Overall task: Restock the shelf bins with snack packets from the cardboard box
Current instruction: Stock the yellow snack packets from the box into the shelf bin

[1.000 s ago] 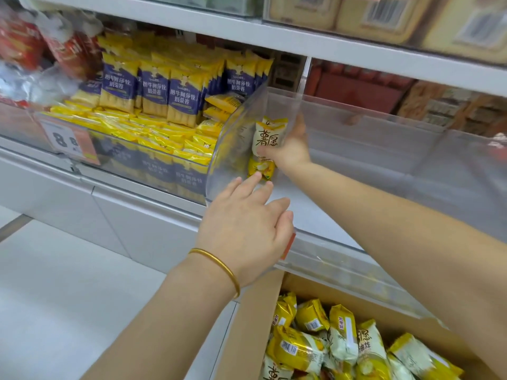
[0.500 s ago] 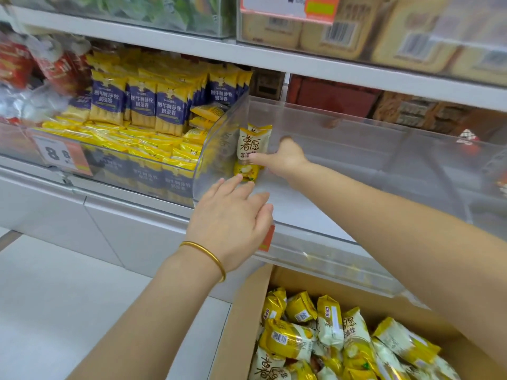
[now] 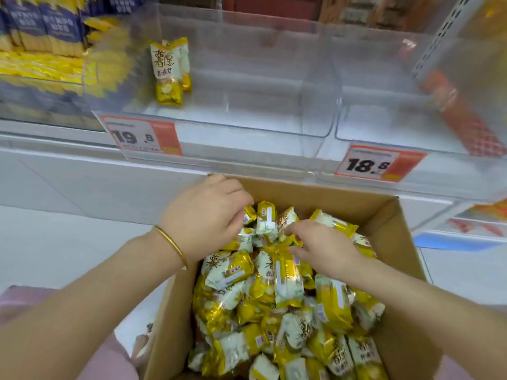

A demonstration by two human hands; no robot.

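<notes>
Only two packets (image 3: 168, 69) stand in the clear bin (image 3: 247, 116), at its 9 o'clock side. The cardboard box (image 3: 384, 212) at 6 o'clock is full, so most work is left. The right hand (image 3: 323, 246) pinches one yellow packet (image 3: 288, 243) with its fingers. The left hand (image 3: 203, 218) has curled fingers, and I cannot tell if they grip anything.

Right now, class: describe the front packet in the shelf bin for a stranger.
Find the clear bin above the 19.8 price tag. By its left wall stands the front packet, white and yellow. Unlike the twin behind, its brown lettering shows fully.
</notes>
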